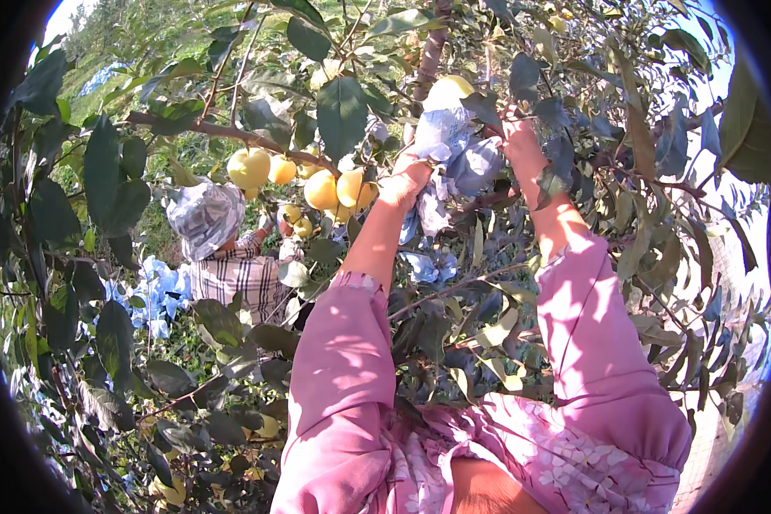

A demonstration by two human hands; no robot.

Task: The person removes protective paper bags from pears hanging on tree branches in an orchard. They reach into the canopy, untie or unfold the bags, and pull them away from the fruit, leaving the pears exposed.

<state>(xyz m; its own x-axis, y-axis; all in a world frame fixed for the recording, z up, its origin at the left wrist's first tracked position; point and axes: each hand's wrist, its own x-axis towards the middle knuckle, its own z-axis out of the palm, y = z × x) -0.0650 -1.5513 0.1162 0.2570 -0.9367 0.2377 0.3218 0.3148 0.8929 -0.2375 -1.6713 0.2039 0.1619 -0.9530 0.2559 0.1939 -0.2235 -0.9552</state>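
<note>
My left hand (408,180) grips crumpled pale fruit bags (442,135) of thin paper. A yellow apple (448,91) shows bare above the bags. Another wrinkled bag (478,166) bulges between my two hands, and loose strips hang below my left wrist. My right hand (522,136) is raised at the right side of this bundle, among leaves by the branch. Its fingertips are partly hidden, so I cannot tell what they hold.
A leafy bough (250,136) crosses at left, with several yellow apples (321,190) under it. Beyond, a person in a bucket hat (207,215) reaches toward apples. Blue bags (157,295) lie behind that person. The tree trunk (434,51) rises behind my hands; leafy twigs surround both arms.
</note>
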